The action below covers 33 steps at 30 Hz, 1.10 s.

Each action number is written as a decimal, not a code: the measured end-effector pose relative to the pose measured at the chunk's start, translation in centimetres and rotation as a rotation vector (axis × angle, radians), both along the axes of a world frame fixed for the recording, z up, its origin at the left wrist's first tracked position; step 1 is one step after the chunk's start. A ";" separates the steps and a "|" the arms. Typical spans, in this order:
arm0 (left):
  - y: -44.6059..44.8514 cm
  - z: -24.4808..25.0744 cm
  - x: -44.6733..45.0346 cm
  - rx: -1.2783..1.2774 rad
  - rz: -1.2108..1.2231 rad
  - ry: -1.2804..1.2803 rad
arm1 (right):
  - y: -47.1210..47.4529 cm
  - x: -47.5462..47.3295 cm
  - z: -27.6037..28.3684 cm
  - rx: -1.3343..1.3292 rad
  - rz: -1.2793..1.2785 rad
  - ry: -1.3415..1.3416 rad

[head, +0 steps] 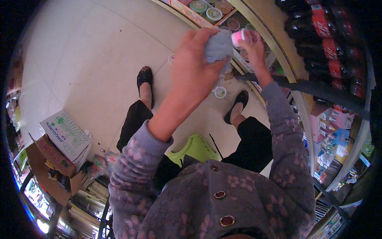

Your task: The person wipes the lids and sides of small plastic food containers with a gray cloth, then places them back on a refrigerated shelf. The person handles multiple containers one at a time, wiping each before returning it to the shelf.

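Observation:
My left hand (pixel 192 62) grips a bunched grey-blue cloth (pixel 219 46). Just to its right, my right hand (pixel 256 50) holds a small pink-and-white plastic tub (pixel 238 38); the far side of the tub is blurred and partly covered by my fingers. The cloth and the tub are very close, and I cannot tell whether they touch. Beyond and below both hands, on a low shelf, an open display carton (pixel 191 13) contains several round lidded tubs (pixel 214 13) in green, white and brown. More tubs are partly hidden behind my right hand.
A round lidded tub (pixel 220 92) is on the tiled floor between my shoes. A lime-green plastic stool (pixel 194 146) is under me. Dark cola bottles with red labels (pixel 329 49) line a shelf at right. Cardboard boxes (pixel 67 134) stand at left. A dark bar (pixel 313 89) crosses the shelves.

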<state>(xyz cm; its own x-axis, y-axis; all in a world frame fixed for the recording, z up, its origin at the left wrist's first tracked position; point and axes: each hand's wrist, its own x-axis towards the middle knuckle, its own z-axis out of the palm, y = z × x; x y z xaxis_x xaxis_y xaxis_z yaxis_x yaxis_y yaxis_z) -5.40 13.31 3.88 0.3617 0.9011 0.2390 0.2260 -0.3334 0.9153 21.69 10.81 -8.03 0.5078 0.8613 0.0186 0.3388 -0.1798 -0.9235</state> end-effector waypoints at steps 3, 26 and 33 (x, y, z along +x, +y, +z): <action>-0.9 0.7 0.4 0.086 -0.059 0.072 | -2.9 -3.6 3.9 -0.058 0.068 -0.080; -2.0 1.1 2.6 0.726 -0.336 0.288 | -7.1 -8.2 12.2 -0.015 0.142 -0.740; -1.0 0.4 2.3 0.674 -0.219 0.337 | -7.2 -8.8 12.0 0.054 0.217 -0.744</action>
<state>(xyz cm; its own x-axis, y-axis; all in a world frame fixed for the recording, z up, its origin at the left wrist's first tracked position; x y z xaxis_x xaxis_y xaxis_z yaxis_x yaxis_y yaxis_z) -3.10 12.34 4.31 0.6647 0.5006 0.5546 0.3203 -0.8615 0.3939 12.88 3.58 3.98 0.1653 0.9283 0.3330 0.8954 0.0003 -0.4452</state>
